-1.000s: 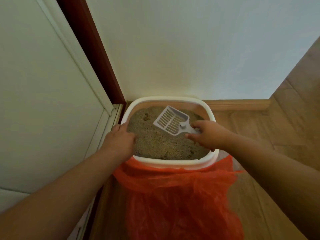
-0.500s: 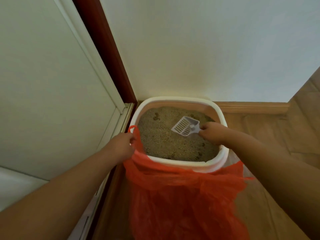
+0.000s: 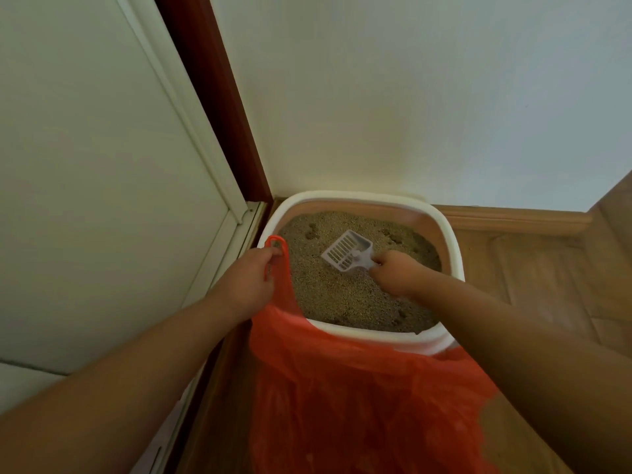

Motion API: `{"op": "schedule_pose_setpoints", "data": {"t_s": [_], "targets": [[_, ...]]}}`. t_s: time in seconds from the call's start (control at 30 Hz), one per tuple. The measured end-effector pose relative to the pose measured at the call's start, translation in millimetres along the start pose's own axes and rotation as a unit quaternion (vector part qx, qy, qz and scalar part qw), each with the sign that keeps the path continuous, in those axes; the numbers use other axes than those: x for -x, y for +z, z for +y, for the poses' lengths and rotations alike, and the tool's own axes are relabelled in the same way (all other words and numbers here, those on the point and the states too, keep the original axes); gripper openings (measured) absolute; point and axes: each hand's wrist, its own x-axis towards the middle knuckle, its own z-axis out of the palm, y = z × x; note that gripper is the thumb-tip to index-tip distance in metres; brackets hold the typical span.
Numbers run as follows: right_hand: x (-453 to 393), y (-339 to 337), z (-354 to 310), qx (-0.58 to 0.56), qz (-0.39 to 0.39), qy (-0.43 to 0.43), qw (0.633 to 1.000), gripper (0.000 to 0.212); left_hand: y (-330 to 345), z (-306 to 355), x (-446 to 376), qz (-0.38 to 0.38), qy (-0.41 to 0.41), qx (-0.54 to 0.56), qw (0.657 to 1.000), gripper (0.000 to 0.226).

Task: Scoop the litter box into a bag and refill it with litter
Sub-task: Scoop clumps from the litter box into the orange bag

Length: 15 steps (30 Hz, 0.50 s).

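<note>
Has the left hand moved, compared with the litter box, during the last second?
Yes. The left hand left the near left corner of the litter box rim and now holds the red bag handle up beside it.

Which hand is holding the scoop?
The right hand grips the white slotted plastic scoop; the left hand holds the orange plastic bag's handle instead.

Two bare arms reach in from the bottom corners. No sleeves cover them as far as the picture shows. The left hand [image 3: 251,280] and the right hand [image 3: 398,273] are bare too, with no gloves. The fingers [image 3: 376,260] look short and rounded.
</note>
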Motion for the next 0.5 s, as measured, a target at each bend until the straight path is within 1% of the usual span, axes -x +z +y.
{"op": "schedule_pose_setpoints", "data": {"t_s": [0.07, 0.17, 0.27, 0.33, 0.37, 0.43, 0.5], "targets": [[-8.1, 10.1, -9.5, -0.023, 0.015, -0.015, 1.0, 0.012, 3.9, -2.4, -0.4, 0.002, 0.006, 0.007, 1.0, 0.049], [-28.7, 24.3, -17.8, -0.07, 0.025, -0.006, 0.997, 0.01, 7.0, -5.8, -4.5, 0.003, 0.013, 0.012, 1.0, 0.05], [-49.5, 33.8, -17.2, -0.105, 0.026, 0.007, 0.994, 0.02, 9.9, -7.6, -10.6, 0.016, 0.006, 0.025, 1.0, 0.049], [-60.5, 37.4, -16.5, -0.111, 0.038, 0.016, 0.993, 0.018, 12.1, -8.6, -11.8, 0.027, 0.0, 0.029, 0.999, 0.05], [-66.3, 39.0, -16.3, -0.113, 0.045, 0.024, 0.992, 0.02, 13.0, -9.7, -11.3, 0.029, -0.001, 0.032, 0.999, 0.05], [-79.8, 42.6, -14.5, -0.119, 0.057, 0.044, 0.99, 0.031, 13.9, -12.4, -10.4, 0.025, 0.003, 0.037, 0.999, 0.05], [-92.8, 46.5, -14.3, -0.129, 0.056, 0.062, 0.988, 0.036, 11.5, -15.1, -10.6, 0.024, 0.002, 0.047, 0.999, 0.051]]}}
